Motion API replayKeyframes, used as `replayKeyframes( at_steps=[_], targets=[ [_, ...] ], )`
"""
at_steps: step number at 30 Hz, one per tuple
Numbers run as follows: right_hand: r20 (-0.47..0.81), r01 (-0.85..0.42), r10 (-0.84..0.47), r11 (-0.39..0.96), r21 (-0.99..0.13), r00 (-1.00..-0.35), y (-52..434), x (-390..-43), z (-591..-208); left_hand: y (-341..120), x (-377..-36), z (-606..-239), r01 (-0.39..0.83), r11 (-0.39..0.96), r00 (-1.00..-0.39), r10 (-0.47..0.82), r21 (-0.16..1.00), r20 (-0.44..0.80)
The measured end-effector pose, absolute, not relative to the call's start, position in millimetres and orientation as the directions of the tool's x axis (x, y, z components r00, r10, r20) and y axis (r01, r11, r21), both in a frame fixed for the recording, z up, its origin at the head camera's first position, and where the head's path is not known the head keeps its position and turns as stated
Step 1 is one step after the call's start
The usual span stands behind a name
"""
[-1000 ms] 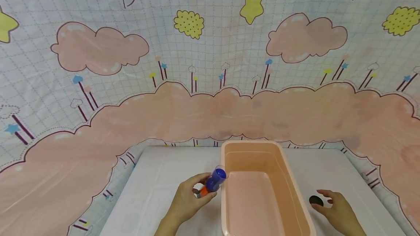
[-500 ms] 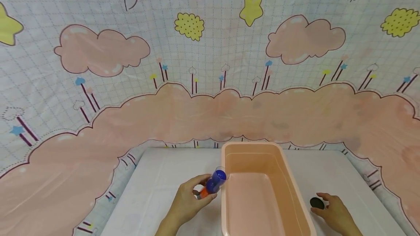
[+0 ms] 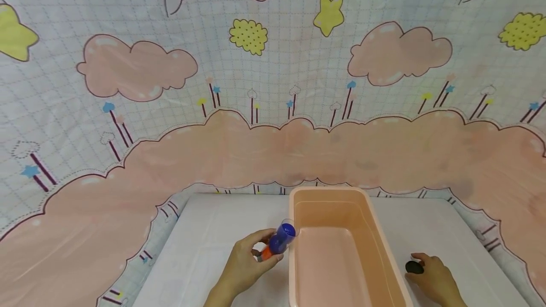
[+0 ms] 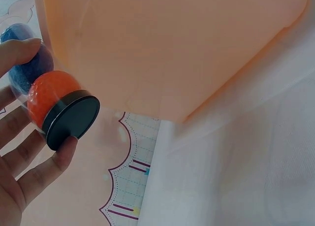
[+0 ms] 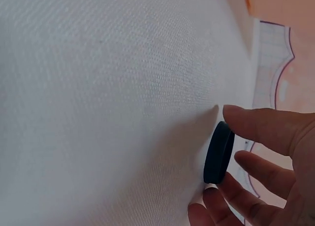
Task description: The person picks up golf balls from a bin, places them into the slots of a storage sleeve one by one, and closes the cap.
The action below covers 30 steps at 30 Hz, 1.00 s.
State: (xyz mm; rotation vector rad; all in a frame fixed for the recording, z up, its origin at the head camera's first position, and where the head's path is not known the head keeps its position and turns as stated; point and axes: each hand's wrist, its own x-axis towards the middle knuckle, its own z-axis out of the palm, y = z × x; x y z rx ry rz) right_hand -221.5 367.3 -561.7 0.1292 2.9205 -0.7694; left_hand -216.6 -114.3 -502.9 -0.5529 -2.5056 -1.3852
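Note:
My left hand [image 3: 245,259] grips a clear tube [image 3: 282,237] beside the basin's left rim, tilted with its clear end up toward the basin. Inside the tube are a blue ball [image 4: 29,71] and an orange ball [image 4: 49,95]; its lower end has a black base [image 4: 73,120], touched by one fingertip in the left wrist view. Right of the basin, my right hand [image 3: 436,278] holds a round black lid [image 3: 414,267] by its edges, low over the table. In the right wrist view, thumb and fingertips [image 5: 236,115] meet opposite edges of that lid [image 5: 219,152].
A peach plastic basin [image 3: 326,269] stands between the hands, with nothing seen inside it. White cloth covers the table [image 3: 226,212]. Behind and at the sides hangs a patterned curtain [image 3: 273,150] with clouds and stars.
The black lid has tilted and appears flatter in the head view, with my right fingers closer around it. My left hand and the tube stay nearly still. The whole view has shifted slightly.

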Motion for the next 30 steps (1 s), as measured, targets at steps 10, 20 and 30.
replayKeyframes(
  at_steps=[10,20,30],
  targets=[
    [-0.119,0.119,0.073,0.888,-0.444,-0.99,365.6,-223.5,-565.6,-114.2,-216.8,-503.8,0.434,0.471,-0.901,0.219,0.767,0.375],
    [-0.131,0.124,0.072,0.883,-0.452,-0.989,364.5,-223.7,-564.5,-115.2,-216.7,-503.5,0.425,0.472,-0.905,0.217,0.773,0.365],
    [-0.193,0.17,0.076,0.828,-0.534,-0.978,364.0,-216.6,-562.5,-116.6,-216.5,-505.2,0.427,0.47,-0.904,0.222,0.772,0.365]
  ],
)
